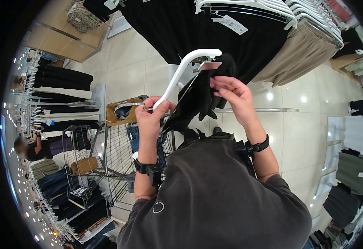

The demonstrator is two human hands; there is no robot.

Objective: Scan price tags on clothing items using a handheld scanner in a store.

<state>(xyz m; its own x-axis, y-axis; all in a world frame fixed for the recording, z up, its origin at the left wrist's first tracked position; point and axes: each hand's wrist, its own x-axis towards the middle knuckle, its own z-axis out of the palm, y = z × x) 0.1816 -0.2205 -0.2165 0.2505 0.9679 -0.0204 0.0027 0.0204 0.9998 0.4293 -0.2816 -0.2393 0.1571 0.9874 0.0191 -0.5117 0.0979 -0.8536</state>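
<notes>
My left hand (149, 118) is closed around one end of a white clip hanger (185, 64), near its metal hook. The hanger slants up to the right. A black garment (196, 97) hangs from it in bunched folds, and its exact kind cannot be made out. A tag (210, 65) shows near the hanger's upper end. At the garment's right side is my right hand (236, 97), its fingers stretched out and touching the cloth, the thumb a little apart from them.
Ahead stands a rack of black trousers (248, 45) and beige trousers (300, 54) on white hangers. A wire shopping cart (117, 155) with a tan bag (121, 112) and jeans is at my left. Another person (36, 145) is by the left racks. Folded clothes (354, 170) lie on the right.
</notes>
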